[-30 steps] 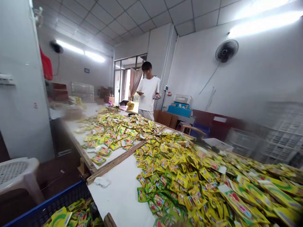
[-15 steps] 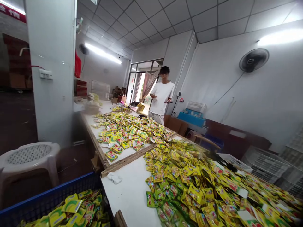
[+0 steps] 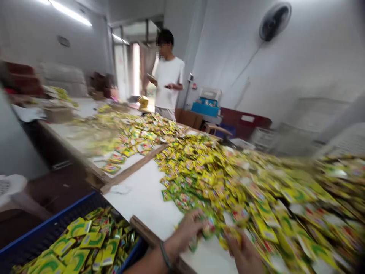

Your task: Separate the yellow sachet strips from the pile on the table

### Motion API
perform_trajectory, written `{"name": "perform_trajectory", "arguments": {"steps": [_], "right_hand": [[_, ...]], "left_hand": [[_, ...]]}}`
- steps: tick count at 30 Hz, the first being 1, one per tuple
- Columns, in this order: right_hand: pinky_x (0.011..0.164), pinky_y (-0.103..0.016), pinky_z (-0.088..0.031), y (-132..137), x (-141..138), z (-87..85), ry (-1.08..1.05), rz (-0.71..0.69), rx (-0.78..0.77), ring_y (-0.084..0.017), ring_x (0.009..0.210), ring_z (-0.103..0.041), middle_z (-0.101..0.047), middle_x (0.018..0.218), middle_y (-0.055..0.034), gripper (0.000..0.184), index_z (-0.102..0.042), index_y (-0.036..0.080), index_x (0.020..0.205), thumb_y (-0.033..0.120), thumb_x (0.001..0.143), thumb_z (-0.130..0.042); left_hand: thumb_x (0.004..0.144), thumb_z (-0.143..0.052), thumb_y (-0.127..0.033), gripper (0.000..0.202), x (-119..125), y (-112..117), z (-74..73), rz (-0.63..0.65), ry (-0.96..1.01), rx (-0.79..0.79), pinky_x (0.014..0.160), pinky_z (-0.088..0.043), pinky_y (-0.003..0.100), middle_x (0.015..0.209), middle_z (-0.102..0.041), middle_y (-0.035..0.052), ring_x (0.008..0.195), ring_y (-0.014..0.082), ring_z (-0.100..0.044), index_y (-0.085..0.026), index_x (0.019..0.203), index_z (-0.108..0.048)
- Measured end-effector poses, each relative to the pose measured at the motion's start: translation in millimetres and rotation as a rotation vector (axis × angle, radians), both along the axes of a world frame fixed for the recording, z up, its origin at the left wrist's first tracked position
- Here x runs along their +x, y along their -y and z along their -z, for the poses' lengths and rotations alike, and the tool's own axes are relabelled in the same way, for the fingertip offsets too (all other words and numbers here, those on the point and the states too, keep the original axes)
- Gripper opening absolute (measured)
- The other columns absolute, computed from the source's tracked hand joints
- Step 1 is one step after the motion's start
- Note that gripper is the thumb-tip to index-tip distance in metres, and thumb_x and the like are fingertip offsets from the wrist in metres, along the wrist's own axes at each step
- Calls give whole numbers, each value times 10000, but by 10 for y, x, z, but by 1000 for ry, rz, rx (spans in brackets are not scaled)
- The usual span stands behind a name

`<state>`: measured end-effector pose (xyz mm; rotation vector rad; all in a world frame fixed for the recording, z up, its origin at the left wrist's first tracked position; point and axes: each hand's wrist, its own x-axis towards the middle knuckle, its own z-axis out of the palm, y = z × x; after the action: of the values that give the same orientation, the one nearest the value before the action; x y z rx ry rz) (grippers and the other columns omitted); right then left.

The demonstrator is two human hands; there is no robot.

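the left hand [image 3: 192, 227], with a dark wristband [image 3: 165, 255] behind it, reaches over the near edge of the bench [image 3: 142, 190], its fingers curled at a green packet [image 3: 210, 223]; blur hides whether they grasp it or only touch it. just to its right, the right hand [image 3: 242, 247] has its fingers bent at a small yellow packet [image 3: 235, 233], and here too i cannot tell whether the grip has closed. both packets are at the near edge of a wide heap, where green packets [image 3: 185, 196] lie in front of small yellow packets [image 3: 199, 163], with longer yellow packs [image 3: 264, 222] spread on the right. a bare white strip of the bench shows left of the heap, with a crumpled white scrap [image 3: 119, 189] near a wooden bar [image 3: 137, 163]. beyond the bar lies another spread of yellow packs. below the bench at left, a blue crate [image 3: 51, 221] holds flat yellow-green packs [image 3: 76, 243]. across the bench stands a person in a white shirt [image 3: 170, 78], holding a flat object in one hand.
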<state>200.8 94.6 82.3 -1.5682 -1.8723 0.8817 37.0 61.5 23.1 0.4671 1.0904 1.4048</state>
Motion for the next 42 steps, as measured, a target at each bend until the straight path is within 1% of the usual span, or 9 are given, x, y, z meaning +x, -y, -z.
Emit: {"name": "perform_trajectory", "arguments": {"steps": [7, 14, 19, 23, 26, 29, 33, 37, 42], "right_hand": [[621, -277, -458, 13, -1, -2, -350, -16, -215, -180, 714, -581, -683, 806, -49, 377, -632, 165, 843, 511, 717, -712], [723, -321, -507, 91, -125, 106, -384, -71, -343, -200, 778, -598, -668, 770, -14, 282, -624, 195, 833, 428, 702, -713], [743, -326, -517, 117, -135, 230, -411, -39, -343, -185, 770, -590, -657, 808, -20, 291, -587, 200, 837, 421, 701, -717], [674, -276, -514, 166, -134, 199, -477, -68, -453, -163, 783, -596, -662, 913, -35, 402, -596, 200, 996, 455, 714, -726], [535, -236, -452, 186, -91, 156, -387, -166, -527, -125, 620, -529, -636, 752, -10, 350, -647, 173, 924, 454, 727, -717], [496, -233, -401, 140, 8, 158, -290, -81, -404, -106, 546, -455, -594, 643, 11, 290, -652, 163, 824, 432, 730, -706], [483, -224, -364, -11, 94, 216, -364, 36, -381, -99, 538, -437, -585, 625, 17, 316, -624, 164, 782, 446, 684, -730], [519, -228, -402, -147, -62, 382, -375, -122, -567, -110, 551, -499, -610, 612, 23, 344, -662, 160, 824, 427, 635, -770], [675, -307, -511, -69, -334, 641, -388, -242, -701, -176, 697, -630, -710, 765, -17, 359, -671, 168, 831, 417, 600, -789]], "left_hand": [[515, -851, -422, 485, -1, 12, -17, 11, -142, -38, 560, -408, 217, 675, -637, -18, 583, 113, -552, -156, 836, -603], [667, -750, -515, 393, 47, 115, -129, 158, -31, 22, 542, -403, 205, 631, -585, -11, 552, 86, -490, -146, 746, -639], [522, -879, -396, 456, 24, 173, -129, 155, -20, 15, 672, -465, 224, 753, -652, 0, 694, 116, -576, -160, 814, -621], [552, -849, -408, 424, 13, 211, -71, 169, -59, -2, 647, -452, 231, 726, -634, -6, 673, 119, -563, -163, 795, -604], [588, -802, -427, 431, -114, 212, -98, 290, -200, 7, 627, -434, 241, 722, -635, 0, 660, 135, -564, -162, 874, -619], [655, -721, -493, 470, -404, 215, -181, 271, -616, -44, 652, -427, 267, 773, -659, 14, 705, 175, -596, -181, 992, -623], [811, -537, -530, 345, -797, 322, -235, 255, -1237, -346, 598, -346, 279, 656, -654, 31, 645, 204, -590, -202, 738, -617], [877, -448, -479, 412, -805, 459, -105, 476, -1325, -455, 587, -324, 290, 646, -681, 79, 644, 231, -617, -198, 618, -602], [861, -493, -461, 328, -521, 394, 147, 339, -1251, -440, 631, -373, 303, 830, -714, 122, 778, 257, -645, -173, 775, -625]]}}
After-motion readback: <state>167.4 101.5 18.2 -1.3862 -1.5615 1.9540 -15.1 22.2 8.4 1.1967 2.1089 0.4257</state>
